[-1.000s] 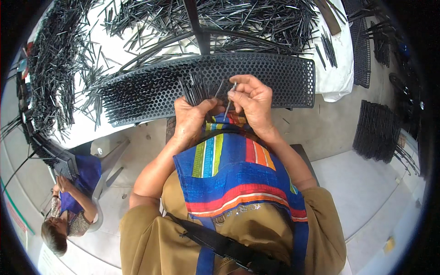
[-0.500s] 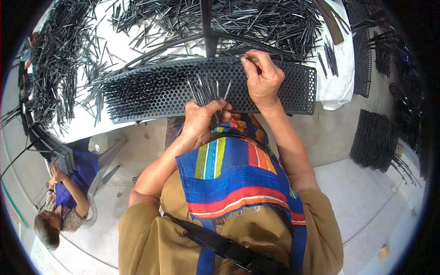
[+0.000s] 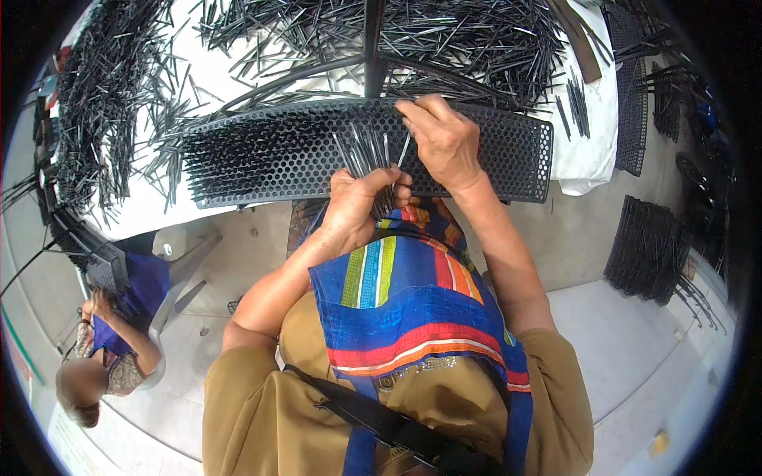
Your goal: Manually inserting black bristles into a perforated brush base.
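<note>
A long, curved black perforated panel (image 3: 508, 155) lies crosswise before me, full of small round holes. Thin black strips (image 3: 238, 155) stand up densely from its left part, while the holes on the right part show bare. At the panel's near edge my left hand (image 3: 348, 205) is closed round a bundle of thin black strips (image 3: 367, 155), their ends fanning away from me. My right hand (image 3: 446, 147) is over the panel right of the bundle, thumb and fingers pinched at its far edge. Whatever sits in that pinch is too small to make out.
Heaps of loose black strips (image 3: 476, 40) cover a white-clothed table (image 3: 583, 170). A black frame bar (image 3: 374, 47) rises behind the panel. Dark bristled panels (image 3: 647, 250) stand on the floor at right. Another person (image 3: 119, 325) sits at far left, hands on a similar panel.
My right hand has moved a little left and slightly toward the panel, its fingers nearer the bundle. The left hand keeps its hold and has shifted only slightly right.
</note>
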Action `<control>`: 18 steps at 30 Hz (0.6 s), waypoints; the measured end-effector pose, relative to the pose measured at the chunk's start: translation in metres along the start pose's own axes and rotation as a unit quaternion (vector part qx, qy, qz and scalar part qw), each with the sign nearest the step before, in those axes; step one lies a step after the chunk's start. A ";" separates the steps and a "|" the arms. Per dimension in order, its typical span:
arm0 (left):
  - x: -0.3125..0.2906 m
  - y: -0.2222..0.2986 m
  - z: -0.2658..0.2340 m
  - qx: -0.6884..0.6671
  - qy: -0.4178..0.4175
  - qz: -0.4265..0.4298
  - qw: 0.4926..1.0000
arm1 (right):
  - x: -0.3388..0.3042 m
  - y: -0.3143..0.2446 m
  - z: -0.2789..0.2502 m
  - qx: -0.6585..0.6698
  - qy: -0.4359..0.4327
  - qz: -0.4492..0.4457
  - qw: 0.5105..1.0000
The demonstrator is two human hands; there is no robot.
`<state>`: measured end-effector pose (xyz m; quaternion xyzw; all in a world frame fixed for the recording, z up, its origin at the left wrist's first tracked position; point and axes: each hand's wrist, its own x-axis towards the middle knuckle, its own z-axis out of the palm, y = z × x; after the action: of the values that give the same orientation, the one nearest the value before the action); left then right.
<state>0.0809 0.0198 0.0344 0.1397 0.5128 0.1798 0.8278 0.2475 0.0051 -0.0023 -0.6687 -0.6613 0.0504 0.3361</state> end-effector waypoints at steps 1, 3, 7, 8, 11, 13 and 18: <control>0.000 0.000 0.001 -0.006 -0.001 -0.005 1.000 | -0.004 -0.002 -0.001 0.021 0.034 0.014 0.999; -0.001 0.001 0.001 -0.006 -0.003 -0.005 1.000 | -0.012 -0.003 -0.001 0.098 0.094 0.057 0.989; -0.003 0.002 0.007 0.014 -0.012 0.007 1.000 | -0.026 -0.018 -0.012 0.488 -0.056 0.347 0.799; -0.002 0.001 0.009 0.015 -0.014 0.005 1.000 | -0.028 -0.019 -0.009 0.520 -0.066 0.341 0.780; 0.000 0.000 0.007 0.032 0.016 0.039 0.999 | -0.022 -0.013 -0.005 0.543 0.063 0.372 0.750; 0.003 0.002 0.003 0.052 0.023 0.043 0.997 | -0.016 -0.003 -0.010 0.481 0.167 0.336 0.792; 0.005 0.006 0.005 0.088 0.013 0.047 0.995 | 0.003 0.003 -0.014 0.183 0.197 0.172 0.948</control>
<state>0.0865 0.0266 0.0354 0.2336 0.5302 0.1745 0.7962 0.2574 0.0026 0.0080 -0.6956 -0.4362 0.0948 0.5630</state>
